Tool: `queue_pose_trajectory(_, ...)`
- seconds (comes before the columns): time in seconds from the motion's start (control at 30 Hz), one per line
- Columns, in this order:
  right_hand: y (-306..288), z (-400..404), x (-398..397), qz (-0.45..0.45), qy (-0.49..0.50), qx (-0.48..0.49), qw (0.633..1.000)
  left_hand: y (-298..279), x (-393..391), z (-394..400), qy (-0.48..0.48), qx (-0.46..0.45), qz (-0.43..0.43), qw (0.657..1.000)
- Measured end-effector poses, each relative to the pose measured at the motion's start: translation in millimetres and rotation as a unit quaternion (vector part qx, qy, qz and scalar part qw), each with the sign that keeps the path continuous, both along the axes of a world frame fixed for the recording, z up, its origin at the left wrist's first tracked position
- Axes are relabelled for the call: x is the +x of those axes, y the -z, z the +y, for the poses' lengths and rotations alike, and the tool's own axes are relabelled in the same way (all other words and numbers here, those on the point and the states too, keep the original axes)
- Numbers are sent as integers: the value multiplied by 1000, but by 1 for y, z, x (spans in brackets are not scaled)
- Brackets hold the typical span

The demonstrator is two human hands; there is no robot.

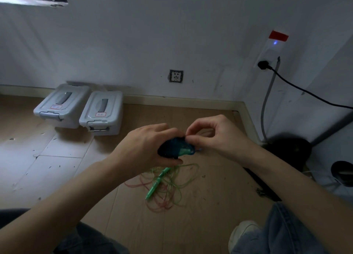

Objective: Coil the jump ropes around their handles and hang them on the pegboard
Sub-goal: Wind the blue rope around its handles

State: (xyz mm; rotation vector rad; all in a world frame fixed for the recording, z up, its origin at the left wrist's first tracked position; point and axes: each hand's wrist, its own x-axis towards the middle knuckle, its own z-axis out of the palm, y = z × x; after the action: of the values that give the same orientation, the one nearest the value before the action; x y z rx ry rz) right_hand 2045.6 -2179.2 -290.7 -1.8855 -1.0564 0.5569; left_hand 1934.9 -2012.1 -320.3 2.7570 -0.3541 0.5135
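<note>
Left hand (pixel 145 148) grips a blue jump rope bundle (pixel 176 147), fingers curled round it and thumb underneath — held up over the floor (pixel 57 167) so the turns cannot slacken. Bundle looks dark and tightly wound round its handles; a lighter blue-green handle end shows at its right.

Right hand (pixel 214 137) pinches at the bundle's upper right, thumb and forefinger together on what is probably the cord's free end. Likely reason: tucking or securing the last turn. The cord itself is too thin and dim to confirm.

Second rope, green jump rope (pixel 172 185), lies loose on the floor just below the hands, one green handle (pixel 157 183) across the tangle, reddish loops (pixel 139 185) mixed in — not yet coiled.

Two grey lidded boxes (pixel 82 110) sit against the floor's far edge by the skirting. Pegboard not in view.

Judgement: first rope nearly finished; hanging not yet begun.
</note>
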Motion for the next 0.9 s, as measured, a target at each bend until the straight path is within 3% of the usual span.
queue_pose_trajectory(0.1,3,3,-1,-72,-11,-67,995,5,-1,-2,8,81,-22,996)
queue_pose_trajectory(0.23,4,3,-4,-80,13,-36,996,6,0,-3,-2,61,-30,998)
queue_pose_trajectory(0.33,3,2,-2,119,71,67,988,2,4,-3,-35,-9,-21,999)
queue_pose_trajectory(0.43,3,3,0,322,48,179,929,0,7,-1,-57,-77,2,995)
queue_pose_trajectory(0.5,3,4,2,380,53,192,903,1,8,0,-62,-89,14,994)
queue_pose_trajectory(0.53,4,5,4,358,45,165,918,2,8,1,-60,-90,20,994)
queue_pose_trajectory(0.6,10,5,7,184,4,25,983,3,5,2,-46,-62,31,997)
queue_pose_trajectory(0.67,15,3,7,9,-38,-110,993,5,0,3,-37,13,27,999)
queue_pose_trajectory(0.7,16,3,7,-25,-48,-129,990,5,-2,4,-37,43,22,998)
queue_pose_trajectory(0.8,13,1,4,16,-17,-40,999,3,-2,1,-60,55,8,997)
queue_pose_trajectory(0.9,12,2,10,145,80,81,983,3,0,-5,-72,57,-14,996)
